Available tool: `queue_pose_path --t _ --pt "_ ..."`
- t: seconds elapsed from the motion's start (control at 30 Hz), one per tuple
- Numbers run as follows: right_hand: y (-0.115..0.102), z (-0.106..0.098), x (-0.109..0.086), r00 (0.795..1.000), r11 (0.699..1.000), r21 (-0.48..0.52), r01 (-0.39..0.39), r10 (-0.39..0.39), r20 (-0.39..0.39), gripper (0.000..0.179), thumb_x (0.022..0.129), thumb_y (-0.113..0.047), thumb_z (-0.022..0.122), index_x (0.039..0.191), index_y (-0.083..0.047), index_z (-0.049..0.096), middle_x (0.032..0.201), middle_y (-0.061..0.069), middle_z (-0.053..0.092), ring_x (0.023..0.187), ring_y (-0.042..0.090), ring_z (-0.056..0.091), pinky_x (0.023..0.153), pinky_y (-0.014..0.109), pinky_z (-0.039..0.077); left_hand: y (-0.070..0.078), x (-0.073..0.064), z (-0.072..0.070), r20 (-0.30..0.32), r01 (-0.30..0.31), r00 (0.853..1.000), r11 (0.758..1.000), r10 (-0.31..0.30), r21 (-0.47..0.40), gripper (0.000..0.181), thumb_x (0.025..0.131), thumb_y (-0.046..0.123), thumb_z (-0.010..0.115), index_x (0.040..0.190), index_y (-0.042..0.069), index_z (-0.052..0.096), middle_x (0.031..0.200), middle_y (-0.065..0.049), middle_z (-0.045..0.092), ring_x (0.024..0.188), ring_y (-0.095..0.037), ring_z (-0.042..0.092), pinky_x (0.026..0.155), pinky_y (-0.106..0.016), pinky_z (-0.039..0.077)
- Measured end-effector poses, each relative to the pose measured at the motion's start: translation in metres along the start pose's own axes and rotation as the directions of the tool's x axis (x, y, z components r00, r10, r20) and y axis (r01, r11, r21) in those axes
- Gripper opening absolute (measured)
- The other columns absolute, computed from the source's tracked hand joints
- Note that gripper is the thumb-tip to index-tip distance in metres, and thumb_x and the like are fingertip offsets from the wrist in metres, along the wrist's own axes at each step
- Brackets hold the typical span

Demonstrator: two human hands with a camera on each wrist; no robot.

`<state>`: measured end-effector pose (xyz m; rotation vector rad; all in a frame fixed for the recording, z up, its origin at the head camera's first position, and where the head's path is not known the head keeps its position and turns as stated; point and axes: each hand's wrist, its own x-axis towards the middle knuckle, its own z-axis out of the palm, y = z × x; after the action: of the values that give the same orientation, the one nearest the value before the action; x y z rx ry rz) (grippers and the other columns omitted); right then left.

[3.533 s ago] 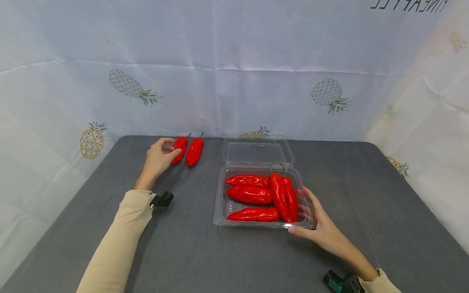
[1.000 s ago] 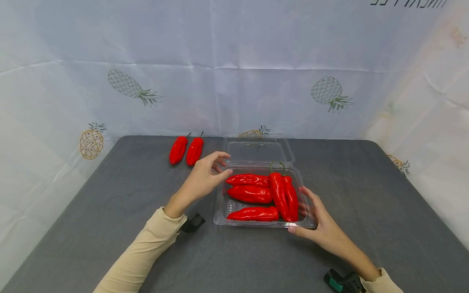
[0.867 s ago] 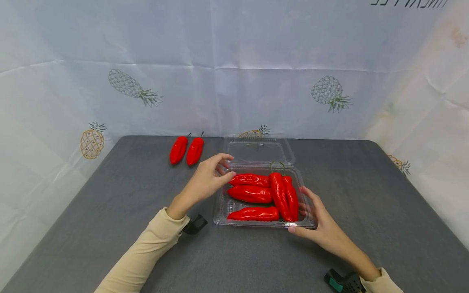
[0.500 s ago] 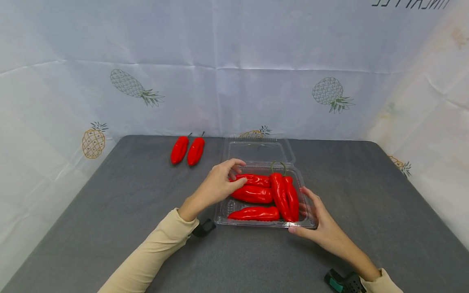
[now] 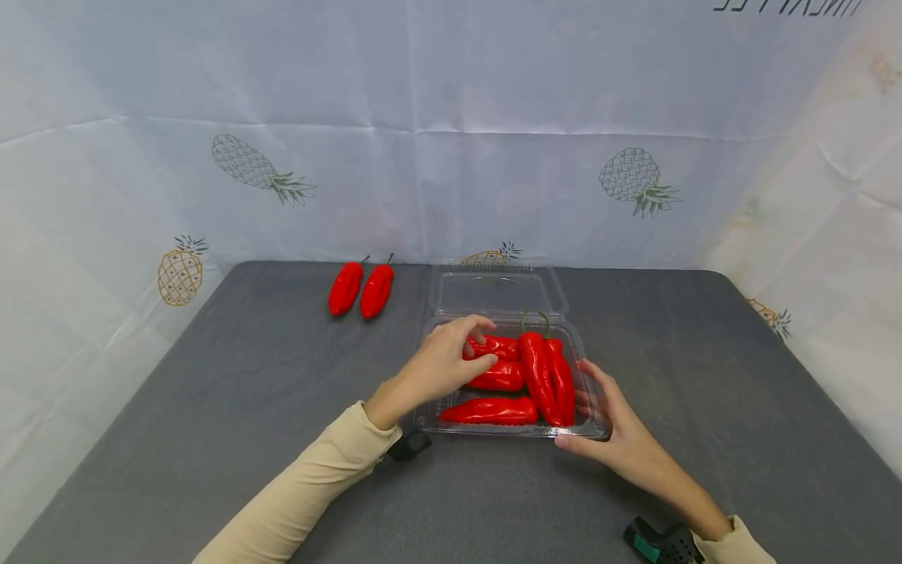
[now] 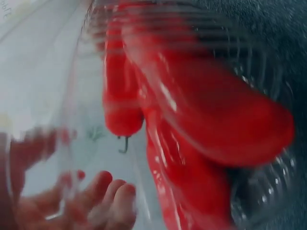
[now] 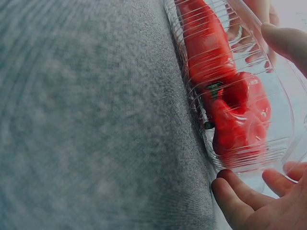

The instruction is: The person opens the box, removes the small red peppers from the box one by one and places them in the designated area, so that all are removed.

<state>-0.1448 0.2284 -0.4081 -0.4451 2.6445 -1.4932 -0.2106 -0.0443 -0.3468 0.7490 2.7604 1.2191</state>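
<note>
A clear plastic clamshell container (image 5: 486,432) holds several glossy red chili peppers (image 5: 537,376), some lying crosswise and two lengthwise at its right. My left hand (image 5: 440,363) hovers over the container's left part with fingers loosely bent and nothing held. It hides the left ends of two crosswise peppers; the front pepper (image 5: 489,411) shows fully. My right hand (image 5: 623,435) holds the container's right side, thumb at the front corner and fingers along the side wall. The right wrist view shows that hand's fingertips (image 7: 228,194) against the container wall. Blur softens the left wrist view.
The container's lid (image 5: 496,294) lies folded back behind it. Two more red peppers, one (image 5: 344,290) beside the other (image 5: 377,291), lie on the grey tabletop (image 5: 211,407) at the back left. A white pineapple-print cloth (image 5: 451,180) hangs behind the table.
My left hand has gone from beside the back-left peppers, with nothing in it, rightward over the container and further in across the crosswise peppers. My right hand keeps its place.
</note>
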Motion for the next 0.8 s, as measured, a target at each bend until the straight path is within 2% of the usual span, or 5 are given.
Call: queue_pose_path --t 0.13,0.37,0.47,0.6,0.8 --pt "0.000 0.000 0.000 1.000 1.000 0.004 -0.004 0.004 0.001 0.104 0.083 -0.021 0.080 0.158 -0.011 0.010 0.160 0.021 0.020 0.133 0.048 0.047 0.099 0.052 0.049 0.003 0.002 0.005 0.028 0.008 1.000 1.000 -0.008 0.009 0.043 0.091 0.018 0.068 0.131 0.006 0.057 0.112 -0.010 0.068 0.088 -0.019 0.063 0.076 -0.030 0.051" --pt "0.001 -0.001 0.000 1.000 1.000 0.010 -0.012 0.012 0.001 0.103 0.083 -0.022 0.080 0.158 -0.012 0.010 0.161 0.020 0.020 0.133 0.048 0.047 0.093 0.013 0.046 0.005 0.008 0.016 0.067 0.038 0.997 0.999 -0.037 -0.002 0.047 0.092 0.020 0.068 0.134 0.007 0.055 0.116 -0.011 0.066 0.093 -0.020 0.062 0.077 -0.031 0.053" --pt "0.001 0.000 0.000 1.000 1.000 0.014 -0.010 0.010 0.002 0.103 0.083 -0.022 0.080 0.158 -0.012 0.011 0.160 0.020 0.020 0.133 0.048 0.047 0.091 0.010 0.044 0.007 0.011 0.020 0.070 0.048 0.996 0.999 -0.047 -0.005 0.047 0.091 0.020 0.068 0.134 0.008 0.055 0.116 -0.010 0.066 0.099 -0.021 0.062 0.080 -0.031 0.053" --pt "0.001 0.000 0.000 1.000 1.000 0.012 -0.013 0.013 0.001 0.102 0.082 -0.022 0.080 0.158 -0.013 0.012 0.160 0.019 0.021 0.133 0.047 0.048 0.092 0.014 0.047 0.009 0.014 0.025 0.076 0.058 0.995 0.998 -0.058 0.004 0.046 0.091 0.020 0.068 0.134 0.009 0.055 0.116 -0.008 0.066 0.103 -0.020 0.062 0.082 -0.030 0.053" --pt "0.001 0.000 0.000 1.000 1.000 0.018 -0.007 0.007 0.005 0.102 0.083 -0.022 0.080 0.158 -0.012 0.011 0.160 0.019 0.020 0.133 0.048 0.047 0.098 0.038 0.054 0.011 0.017 0.031 0.094 0.056 0.994 0.998 -0.058 0.028 0.046 0.091 0.022 0.069 0.133 0.012 0.055 0.117 -0.006 0.066 0.104 -0.018 0.062 0.083 -0.028 0.053"
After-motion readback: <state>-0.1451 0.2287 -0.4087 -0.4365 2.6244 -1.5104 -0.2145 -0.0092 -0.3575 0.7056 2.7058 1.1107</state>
